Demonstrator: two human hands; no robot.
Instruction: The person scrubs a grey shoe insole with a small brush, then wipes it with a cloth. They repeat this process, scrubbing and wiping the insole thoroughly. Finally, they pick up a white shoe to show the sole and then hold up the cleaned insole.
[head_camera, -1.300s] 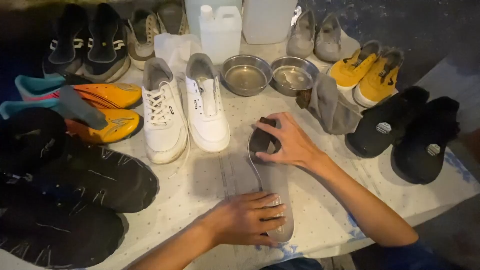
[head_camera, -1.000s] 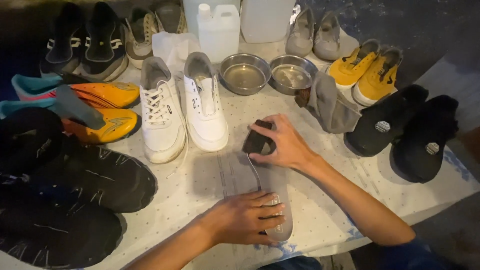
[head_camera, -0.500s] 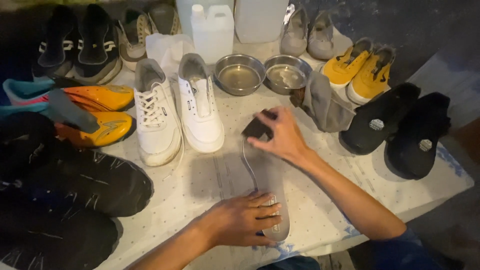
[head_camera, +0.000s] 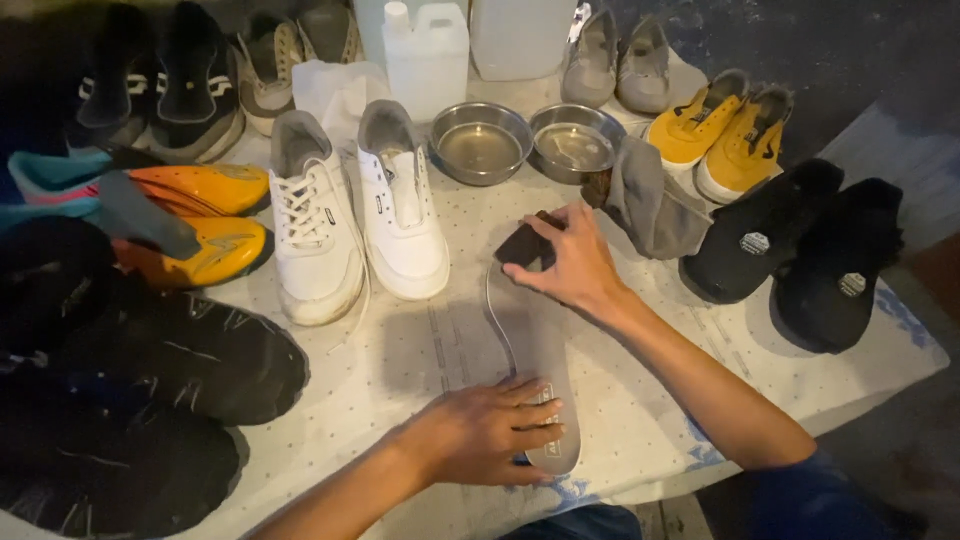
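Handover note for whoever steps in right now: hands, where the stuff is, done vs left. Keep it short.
Left hand: flat on the heel end of the grey insole, pinning it to the table.
Right hand: grips a dark brush, pressed on the insole's toe end.
Nearby: white sneakers beside the insole, two steel bowls, white jugs, grey cloth.
Done: insole lies out of any shoe, brush on it.
Left: cannot tell how much is scrubbed.

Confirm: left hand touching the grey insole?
Touching. Head view shows the left hand lying flat on the heel end of the grey insole, pinning it to the table.
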